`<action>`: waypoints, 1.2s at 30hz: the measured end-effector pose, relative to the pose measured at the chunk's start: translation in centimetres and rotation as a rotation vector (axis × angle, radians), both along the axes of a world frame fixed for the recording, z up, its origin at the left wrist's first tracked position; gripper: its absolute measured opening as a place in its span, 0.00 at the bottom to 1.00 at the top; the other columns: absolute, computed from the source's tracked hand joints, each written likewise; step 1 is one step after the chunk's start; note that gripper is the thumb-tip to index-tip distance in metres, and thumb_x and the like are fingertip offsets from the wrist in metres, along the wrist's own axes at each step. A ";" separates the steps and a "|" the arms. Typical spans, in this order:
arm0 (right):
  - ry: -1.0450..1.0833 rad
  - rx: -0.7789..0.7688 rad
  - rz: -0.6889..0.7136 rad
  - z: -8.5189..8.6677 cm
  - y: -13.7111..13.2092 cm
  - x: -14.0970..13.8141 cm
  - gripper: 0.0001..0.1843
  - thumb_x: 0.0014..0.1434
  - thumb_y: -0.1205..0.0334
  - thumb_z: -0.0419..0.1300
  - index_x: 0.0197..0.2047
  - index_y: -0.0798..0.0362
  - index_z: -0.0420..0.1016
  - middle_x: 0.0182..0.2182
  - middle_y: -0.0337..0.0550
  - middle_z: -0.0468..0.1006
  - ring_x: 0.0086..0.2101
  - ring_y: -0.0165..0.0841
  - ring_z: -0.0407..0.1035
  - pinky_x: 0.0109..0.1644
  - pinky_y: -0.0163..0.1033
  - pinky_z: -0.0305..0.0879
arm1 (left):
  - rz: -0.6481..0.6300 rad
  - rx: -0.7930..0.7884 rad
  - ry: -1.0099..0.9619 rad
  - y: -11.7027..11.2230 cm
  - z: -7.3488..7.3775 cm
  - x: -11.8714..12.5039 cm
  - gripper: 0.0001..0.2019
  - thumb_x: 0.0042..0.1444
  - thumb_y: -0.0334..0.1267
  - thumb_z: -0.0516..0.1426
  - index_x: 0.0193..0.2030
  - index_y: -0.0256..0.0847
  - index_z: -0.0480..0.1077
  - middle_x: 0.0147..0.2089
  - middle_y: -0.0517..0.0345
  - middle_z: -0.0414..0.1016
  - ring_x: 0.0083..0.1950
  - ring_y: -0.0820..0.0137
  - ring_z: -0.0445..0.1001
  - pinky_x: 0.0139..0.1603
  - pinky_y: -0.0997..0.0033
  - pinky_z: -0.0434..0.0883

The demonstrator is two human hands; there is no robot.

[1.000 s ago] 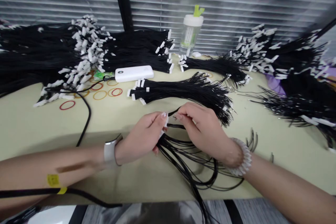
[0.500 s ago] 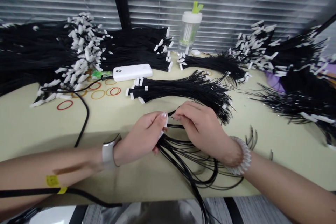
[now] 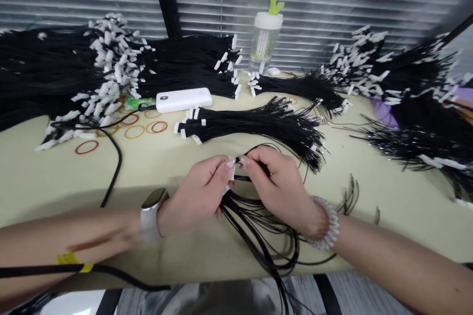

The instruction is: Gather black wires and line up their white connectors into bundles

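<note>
**Two-Handed Pinch on a Thin Black Cable (image 3: pixel 237 159) and a White Plastic Connector (image 3: pixel 232 173)**

Located between both sets of fingertips, above the near half of the pale yellow tabletop (image 3: pixel 48 177). For the left hand (image 3: pixel 199 189): clamped on the connector between thumb and fingers, partly covering it. For the right hand (image 3: pixel 279 184): pinched on the cable just beside the connector, exact contact hidden by the fingers. Near each other at the thumb tips, with a short black length visible between.

Below both hands: a loose bundle of long black wires (image 3: pixel 271 268), fanned out from the left hand, curved under the right wrist and hung partly over the near table edge.

Just beyond the hands: a flat stack of black cables with white connectors at its left end (image 3: pixel 244 125). Farther back: a white rectangular device with rounded corners (image 3: pixel 185 100), near thin red and yellow rubber bands (image 3: pixel 159 132). Upright at the rear: a clear bottle with white lid and green spout (image 3: pixel 265 42).
</note>
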State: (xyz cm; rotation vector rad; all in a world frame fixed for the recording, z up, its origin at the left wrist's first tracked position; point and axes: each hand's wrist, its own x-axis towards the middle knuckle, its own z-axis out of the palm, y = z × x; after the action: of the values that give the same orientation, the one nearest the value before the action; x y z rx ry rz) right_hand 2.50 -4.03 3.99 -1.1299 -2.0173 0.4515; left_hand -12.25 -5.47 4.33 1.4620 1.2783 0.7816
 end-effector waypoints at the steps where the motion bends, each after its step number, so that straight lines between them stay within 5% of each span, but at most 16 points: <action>1: 0.003 0.001 -0.005 0.0 0.0 0.0 0.11 0.58 0.63 0.48 0.26 0.57 0.63 0.22 0.36 0.65 0.24 0.21 0.57 0.29 0.28 0.55 | 0.005 0.006 -0.001 0.0 0.0 0.0 0.18 0.56 0.50 0.44 0.24 0.38 0.58 0.18 0.67 0.54 0.13 0.82 0.58 0.11 0.84 0.60; 22: -0.338 0.304 0.061 0.4 0.6 1.4 0.12 0.57 0.64 0.48 0.25 0.56 0.67 0.25 0.41 0.68 0.28 0.27 0.58 0.33 0.34 0.53 | -0.028 0.006 0.028 0.0 0.0 -0.1 0.17 0.56 0.49 0.44 0.25 0.38 0.58 0.18 0.67 0.56 0.13 0.82 0.60 0.11 0.84 0.60; 36: -0.230 0.123 -0.068 0.2 0.5 0.1 0.13 0.58 0.63 0.47 0.24 0.57 0.61 0.20 0.37 0.64 0.22 0.22 0.55 0.28 0.31 0.50 | 0.035 -0.005 -0.017 0.1 0.0 0.2 0.17 0.56 0.49 0.44 0.24 0.38 0.57 0.18 0.67 0.55 0.13 0.82 0.59 0.10 0.84 0.60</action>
State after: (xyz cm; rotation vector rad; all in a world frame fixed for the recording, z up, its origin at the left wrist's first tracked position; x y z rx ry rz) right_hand 2.64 -3.50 4.15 -1.2156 -2.1622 0.1663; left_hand -12.04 -5.38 4.36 1.4299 1.2948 0.8119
